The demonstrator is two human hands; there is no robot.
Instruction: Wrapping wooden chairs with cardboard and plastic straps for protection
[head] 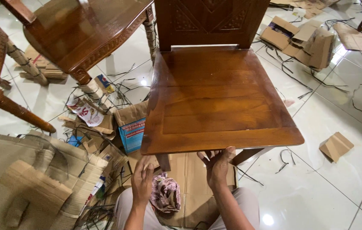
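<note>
Hands work under the front edge of the wooden chair [215,98] on the tiled floor [317,187]: right hand [218,166] gripping the rail, left hand [142,179] loosely curled beside the leg, so steady, even support seems wise.

1. Blue carton [132,133]: rectangular, blue printed face with a brown cardboard flap above; on the floor just left of the wooden chair seat's front corner.
2. Crumpled wrapper [86,113]: white with red print; lying among cardboard scraps left of the blue carton.
3. Small box [103,83]: blue, yellow and red; on the tiles beside a paper-wrapped chair leg.
4. Opened cardboard boxes [304,40]: brown, flattened and torn; on the floor at upper right.
</note>
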